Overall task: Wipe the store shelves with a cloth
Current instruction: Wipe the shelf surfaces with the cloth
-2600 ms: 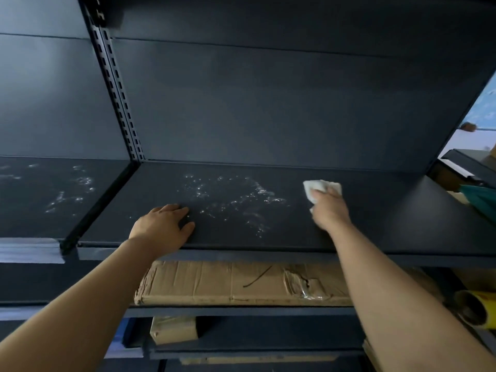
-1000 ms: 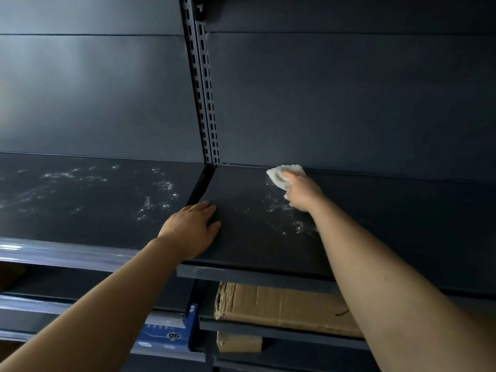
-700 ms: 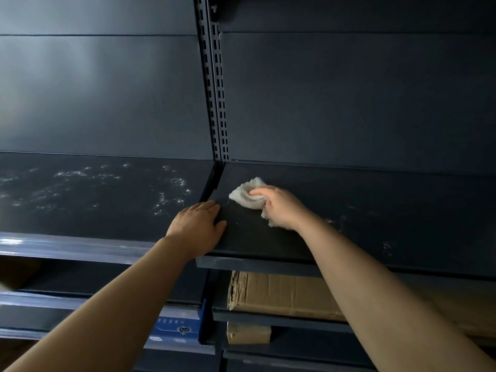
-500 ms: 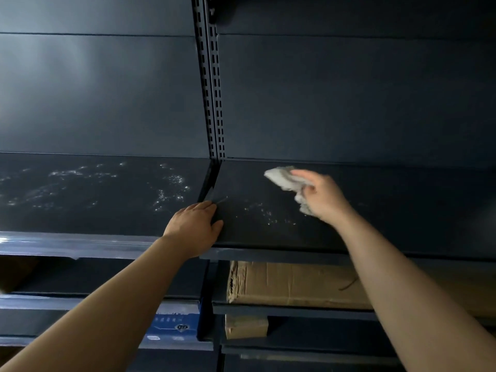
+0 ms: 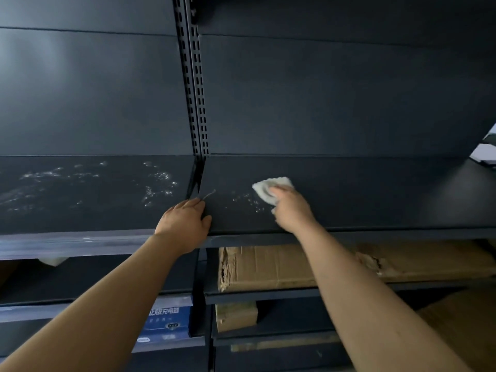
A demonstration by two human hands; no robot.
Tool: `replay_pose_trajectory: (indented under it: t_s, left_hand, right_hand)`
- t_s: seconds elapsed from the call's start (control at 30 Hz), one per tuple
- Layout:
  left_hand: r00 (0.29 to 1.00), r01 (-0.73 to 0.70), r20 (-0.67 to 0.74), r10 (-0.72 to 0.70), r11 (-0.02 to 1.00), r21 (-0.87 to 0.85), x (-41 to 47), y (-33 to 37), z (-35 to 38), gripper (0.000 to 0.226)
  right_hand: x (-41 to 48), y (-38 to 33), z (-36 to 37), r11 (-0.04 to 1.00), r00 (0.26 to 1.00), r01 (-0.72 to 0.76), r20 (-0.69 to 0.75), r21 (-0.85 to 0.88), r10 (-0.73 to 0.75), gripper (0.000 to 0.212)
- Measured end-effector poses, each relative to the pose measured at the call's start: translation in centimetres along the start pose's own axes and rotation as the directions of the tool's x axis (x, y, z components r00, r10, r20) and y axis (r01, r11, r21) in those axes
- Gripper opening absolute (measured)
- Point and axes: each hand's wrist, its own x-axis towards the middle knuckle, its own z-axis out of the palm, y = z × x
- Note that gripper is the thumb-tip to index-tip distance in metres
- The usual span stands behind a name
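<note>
A white crumpled cloth (image 5: pixel 265 190) lies pressed on the dark right shelf (image 5: pixel 375 194) under my right hand (image 5: pixel 291 210), which grips it. A few white specks remain on this shelf just left of the cloth. My left hand (image 5: pixel 183 225) rests flat on the front left corner of the same shelf, fingers together, holding nothing. The neighbouring left shelf (image 5: pixel 80 194) carries scattered white dusty marks across its surface.
A slotted upright post (image 5: pixel 194 84) divides the two shelf bays. Below the right shelf lies a flat cardboard box (image 5: pixel 281 267), with a smaller box (image 5: pixel 236 316) beneath it. A blue printed box (image 5: pixel 165 324) sits low at the centre.
My right hand has slid the cloth a little to the right and nearer along the right shelf, after sweeping left and back. My left hand has stayed on the shelf corner.
</note>
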Motion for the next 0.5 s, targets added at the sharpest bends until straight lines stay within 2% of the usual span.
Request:
replay_pose_trajectory:
  t_s: [0.1, 0.13, 0.2, 0.27, 0.33, 0.4, 0.5]
  left_hand:
    - [1.000, -0.006, 0.005, 0.006, 1.000, -0.029, -0.7, -0.1, -0.1, 0.052]
    - [1.000, -0.009, 0.005, 0.009, 0.999, -0.041, -1.0, -0.1, -0.1, 0.050]
    - [1.000, -0.011, 0.001, 0.011, 0.996, -0.089, -1.3, 0.2, -0.3, 0.042]
    - [1.000, -0.001, -0.020, -0.002, 0.984, -0.176, -1.3, 0.7, -0.4, 0.035]
    - [0.999, 0.014, -0.042, -0.026, 0.967, -0.256, -1.1, 1.2, -0.3, 0.031]
    - [0.998, 0.032, -0.038, -0.045, 0.957, -0.289, -0.8, 1.4, -0.1, 0.029]
    - [0.999, 0.043, -0.017, -0.050, 0.960, -0.276, -0.7, 1.4, 0.3, 0.031]
  right_hand:
    - [-0.9, -2.5, 1.1, 0.940, 0.996, -0.055, 0.089, 0.337, 0.026, 0.058]
    - [-1.2, -2.5, 0.8, 0.896, 0.997, -0.066, 0.058, 0.439, 0.045, 0.058]
    - [-1.5, -0.7, -0.9, 0.851, 0.989, -0.076, -0.069, 0.520, 0.131, 0.056]
    - [-1.4, 3.0, -3.2, 0.861, 0.961, -0.148, -0.134, 0.486, 0.240, 0.056]
    - [-1.6, 7.6, -5.2, 0.920, 0.943, -0.261, -0.125, 0.292, 0.307, 0.056]
    - [-2.3, 11.1, -5.6, 0.926, 0.917, -0.371, -0.128, 0.073, 0.377, 0.058]
    - [-2.8, 11.6, -4.4, 0.927, 0.918, -0.371, -0.171, -0.052, 0.358, 0.050]
